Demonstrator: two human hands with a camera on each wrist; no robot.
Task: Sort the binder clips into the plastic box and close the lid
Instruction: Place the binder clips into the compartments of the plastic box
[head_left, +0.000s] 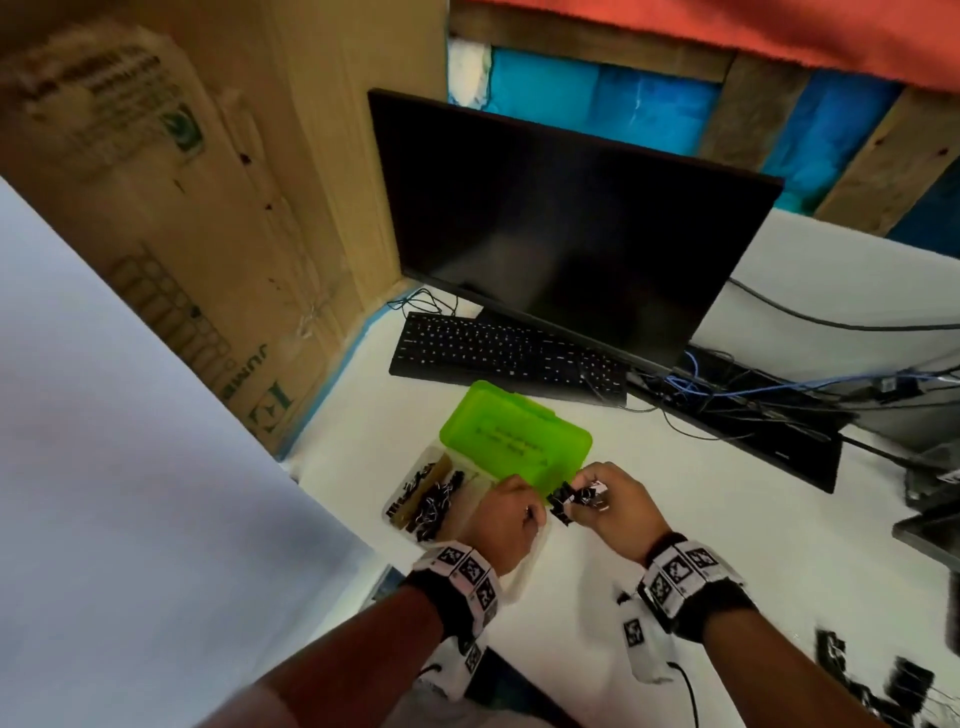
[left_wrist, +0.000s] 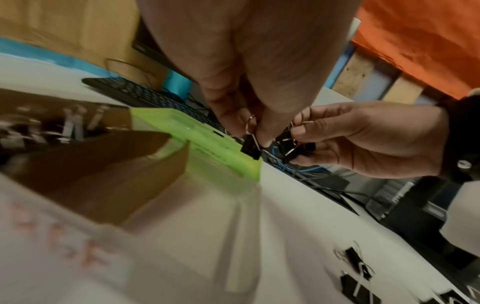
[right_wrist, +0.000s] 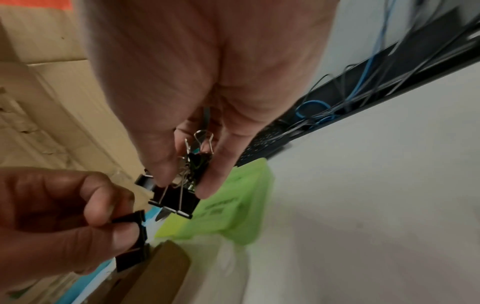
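Note:
The plastic box's clear base (head_left: 402, 512) sits on the white table, divided by brown cardboard strips and holding several black binder clips (head_left: 431, 506). Its green lid (head_left: 514, 441) stands open behind it. Above the box's right end, my left hand (head_left: 530, 512) pinches one black binder clip (left_wrist: 250, 148) by its body and wire handle. My right hand (head_left: 592, 488) is right beside it and grips a small bunch of black clips (right_wrist: 176, 199) between thumb and fingers. The two hands nearly touch.
Loose binder clips (head_left: 883, 680) lie on the table at the near right. A black keyboard (head_left: 509, 353) and a dark monitor (head_left: 566, 223) stand behind the box. Tangled cables (head_left: 727, 389) run at the right, and a cardboard carton (head_left: 208, 208) stands at the left.

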